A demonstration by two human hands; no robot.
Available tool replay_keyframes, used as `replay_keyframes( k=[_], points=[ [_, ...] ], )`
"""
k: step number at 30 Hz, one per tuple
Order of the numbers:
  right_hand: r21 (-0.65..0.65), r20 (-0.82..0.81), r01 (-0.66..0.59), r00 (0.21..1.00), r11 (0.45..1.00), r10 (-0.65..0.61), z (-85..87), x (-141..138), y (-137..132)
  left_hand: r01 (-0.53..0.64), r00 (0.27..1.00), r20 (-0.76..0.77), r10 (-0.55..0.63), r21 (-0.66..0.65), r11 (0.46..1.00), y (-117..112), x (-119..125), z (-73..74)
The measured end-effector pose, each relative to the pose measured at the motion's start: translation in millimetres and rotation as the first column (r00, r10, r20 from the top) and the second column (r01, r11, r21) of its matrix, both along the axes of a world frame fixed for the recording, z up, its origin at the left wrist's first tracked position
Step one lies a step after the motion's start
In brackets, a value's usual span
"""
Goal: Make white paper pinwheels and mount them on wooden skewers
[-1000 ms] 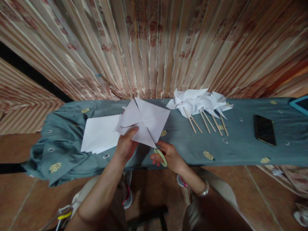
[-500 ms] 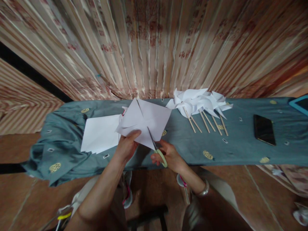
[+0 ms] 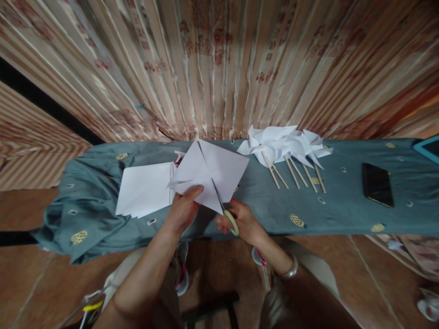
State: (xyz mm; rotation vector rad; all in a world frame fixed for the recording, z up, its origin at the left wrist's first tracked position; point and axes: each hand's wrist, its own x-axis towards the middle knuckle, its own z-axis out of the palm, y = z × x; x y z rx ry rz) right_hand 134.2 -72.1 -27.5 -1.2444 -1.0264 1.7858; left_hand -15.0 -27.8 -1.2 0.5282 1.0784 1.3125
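Observation:
A square sheet of white paper (image 3: 224, 167) is raised above the cloth, slit inward from its corners. My left hand (image 3: 183, 208) is closed on its lower left edge, thumb on top. Scissors (image 3: 230, 221) with pale green handles are in my right hand (image 3: 242, 219), fingers closed around the loops. Their blades lie along the slit at the paper's near corner, pointing toward its middle. Left of the held sheet lies a stack of white paper (image 3: 146, 189), slightly fanned. Several white paper pinwheels (image 3: 277, 144) on wooden sticks rest together to the right.
A green-grey patterned cloth (image 3: 339, 214) covers the narrow table. A dark phone (image 3: 377, 184) lies at the right, with a blue-edged device (image 3: 428, 148) at the far edge. Pleated curtains (image 3: 219, 68) hang directly behind. A dark stool or bar (image 3: 211, 308) is below.
The held paper has shifted slightly right. The scissors and right hand have moved only a little; both hands keep their hold.

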Motion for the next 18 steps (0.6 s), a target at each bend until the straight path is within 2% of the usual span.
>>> replay_keyframes(
  k=[10, 14, 18],
  points=[
    [-0.001, -0.019, -0.011, 1.000, 1.000, 0.011, 1.5, 0.0, 0.9, -0.005, 1.000, -0.003, 0.005, 0.004, 1.000, 0.6, 0.5, 2.0],
    [-0.041, -0.003, -0.072, 0.997, 0.997, 0.072, 4.9, 3.1, -0.4, 0.005, 1.000, 0.008, -0.005, -0.017, 1.000, 0.9, 1.1, 3.6],
    [-0.108, 0.021, -0.165, 0.986, 0.980, 0.168, 1.3, 11.1, -5.8, -0.042, 0.999, 0.031, 0.042, 0.006, 0.999, 5.4, -2.2, 3.3]
  ],
)
